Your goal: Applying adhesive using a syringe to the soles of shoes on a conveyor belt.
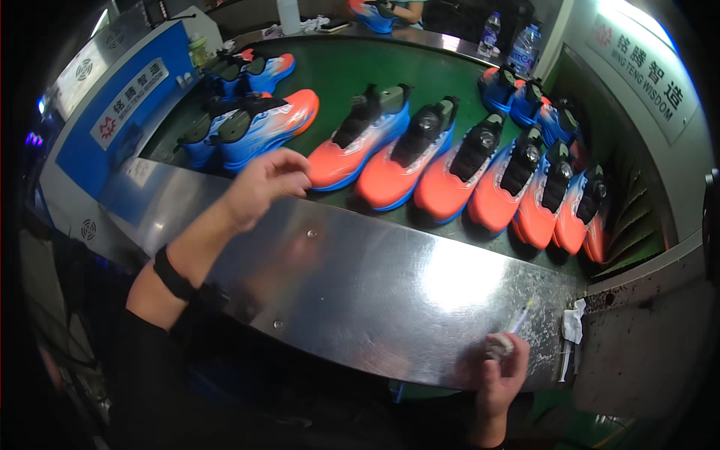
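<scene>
My left hand (264,186) is over the near edge of the conveyor, its fingers loosely curved with nothing visible in them. Its fingertips are close to the toe of an orange and blue sports shoe (334,161); whether they touch it I cannot tell. Low on the right, my right hand (504,375) pinches a small grey-white wad (499,346) above the metal ledge. A thin, pale stick-like tool with a yellowish tip (520,318) sticks out just beyond these fingers; whether it is gripped too is unclear.
Several matching shoes (457,169) stand in a row on the green conveyor belt (337,67), with more at the left and far right. A metal ledge (360,300) borders it. White tissue (574,322) lies at its right end. Bottles (523,49) and another person's arm (409,11) are beyond.
</scene>
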A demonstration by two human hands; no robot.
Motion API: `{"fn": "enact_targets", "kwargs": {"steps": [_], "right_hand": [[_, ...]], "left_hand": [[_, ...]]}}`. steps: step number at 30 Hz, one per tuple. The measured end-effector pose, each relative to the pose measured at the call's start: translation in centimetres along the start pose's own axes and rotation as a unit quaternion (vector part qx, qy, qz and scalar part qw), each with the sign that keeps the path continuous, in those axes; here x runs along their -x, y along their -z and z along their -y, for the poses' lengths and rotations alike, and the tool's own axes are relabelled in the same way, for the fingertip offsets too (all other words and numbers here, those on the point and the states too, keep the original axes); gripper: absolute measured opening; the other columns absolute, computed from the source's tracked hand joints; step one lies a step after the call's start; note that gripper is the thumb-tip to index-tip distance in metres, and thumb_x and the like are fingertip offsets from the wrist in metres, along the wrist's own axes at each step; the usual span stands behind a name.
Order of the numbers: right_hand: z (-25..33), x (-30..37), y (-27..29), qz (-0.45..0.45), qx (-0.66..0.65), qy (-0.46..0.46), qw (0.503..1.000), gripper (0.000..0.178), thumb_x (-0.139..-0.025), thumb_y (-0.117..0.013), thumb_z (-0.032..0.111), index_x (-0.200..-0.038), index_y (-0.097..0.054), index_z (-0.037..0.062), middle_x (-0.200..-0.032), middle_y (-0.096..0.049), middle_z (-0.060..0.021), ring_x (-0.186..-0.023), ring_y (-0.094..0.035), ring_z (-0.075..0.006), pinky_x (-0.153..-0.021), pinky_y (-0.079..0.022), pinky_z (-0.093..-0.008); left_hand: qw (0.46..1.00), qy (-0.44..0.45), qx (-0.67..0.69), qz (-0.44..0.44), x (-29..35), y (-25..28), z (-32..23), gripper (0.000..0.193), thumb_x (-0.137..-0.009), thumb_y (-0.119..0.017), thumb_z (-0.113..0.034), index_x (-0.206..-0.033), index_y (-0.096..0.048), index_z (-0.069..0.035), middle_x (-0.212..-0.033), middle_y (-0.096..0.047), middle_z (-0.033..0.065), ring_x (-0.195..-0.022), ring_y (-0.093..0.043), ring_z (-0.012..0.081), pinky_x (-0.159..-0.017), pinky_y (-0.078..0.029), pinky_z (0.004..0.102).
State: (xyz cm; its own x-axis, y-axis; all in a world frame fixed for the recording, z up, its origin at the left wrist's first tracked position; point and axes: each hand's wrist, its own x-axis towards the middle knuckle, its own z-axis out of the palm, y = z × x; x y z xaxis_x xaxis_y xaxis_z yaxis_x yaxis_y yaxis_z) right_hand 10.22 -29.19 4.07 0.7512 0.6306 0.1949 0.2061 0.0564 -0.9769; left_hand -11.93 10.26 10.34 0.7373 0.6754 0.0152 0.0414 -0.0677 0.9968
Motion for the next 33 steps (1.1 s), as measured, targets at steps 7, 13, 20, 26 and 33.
{"fn": "enact_targets", "kwargs": {"steps": [7, 13, 20, 26, 33], "right_hand": [[3.8, 1.3, 0.3, 0.12, -0.236, -0.152, 0.952, 0.047, -0.091, -0.063, 0.027, -0.124, -0.046, -0.0021, -0.107, -0.064, -0.0252, -0.068, -0.064, -0.0193, -0.06, -0.053, -0.0271], [7.2, 5.4, -6.7, 0.286, -0.229, -0.149, 0.918, 0.028, -0.088, -0.067, 0.016, -0.108, -0.055, 0.0002, -0.113, -0.06, -0.0213, -0.099, -0.063, -0.0241, -0.084, -0.052, -0.0356], [8.7, 6.1, -11.0, 0.379, -0.348, -0.177, 0.839, 0.016, -0.089, -0.059, 0.006, -0.104, -0.054, 0.0046, -0.121, -0.054, -0.0238, -0.102, -0.061, -0.028, -0.089, -0.05, -0.0386], [9.6, 6.7, -11.2, 0.437, -0.422, -0.193, 0.771, 0.015, -0.09, -0.057, 0.007, -0.104, -0.052, 0.0059, -0.124, -0.05, -0.0246, -0.105, -0.059, -0.0295, -0.089, -0.049, -0.0398], [9.8, 6.3, -10.2, 0.459, -0.461, -0.212, 0.729, 0.014, -0.092, -0.059, 0.011, -0.103, -0.052, 0.0092, -0.126, -0.05, -0.0202, -0.107, -0.058, -0.0257, -0.087, -0.048, -0.0327]], "left_hand": [[0.971, 0.082, 0.119, 0.191, 7.9, -11.1, -0.2, 0.018, -0.095, -0.056, -0.009, -0.109, -0.06, 0.002, -0.098, -0.065, 0.0083, -0.093, -0.063, 0.0149, -0.084, -0.051, 0.029], [0.919, 0.065, 0.299, 0.248, 11.5, -15.4, 0.5, 0.041, -0.103, -0.041, -0.029, -0.125, -0.052, 0.004, -0.112, -0.059, 0.013, -0.101, -0.06, 0.0182, -0.09, -0.048, 0.0312], [0.888, 0.069, 0.375, 0.257, 14.3, -11.9, -1.3, 0.04, -0.102, -0.045, -0.027, -0.12, -0.054, 0.007, -0.108, -0.062, 0.0147, -0.104, -0.061, 0.0231, -0.09, -0.049, 0.0333], [0.892, 0.071, 0.368, 0.251, 15.8, -10.5, -2.8, 0.033, -0.1, -0.05, -0.018, -0.116, -0.058, 0.009, -0.108, -0.063, 0.016, -0.105, -0.062, 0.0248, -0.092, -0.049, 0.0357], [0.88, 0.061, 0.38, 0.278, 14.9, -11.2, -4.0, 0.029, -0.098, -0.052, -0.013, -0.114, -0.058, 0.01, -0.108, -0.063, 0.019, -0.103, -0.062, 0.0245, -0.093, -0.049, 0.0366]]}}
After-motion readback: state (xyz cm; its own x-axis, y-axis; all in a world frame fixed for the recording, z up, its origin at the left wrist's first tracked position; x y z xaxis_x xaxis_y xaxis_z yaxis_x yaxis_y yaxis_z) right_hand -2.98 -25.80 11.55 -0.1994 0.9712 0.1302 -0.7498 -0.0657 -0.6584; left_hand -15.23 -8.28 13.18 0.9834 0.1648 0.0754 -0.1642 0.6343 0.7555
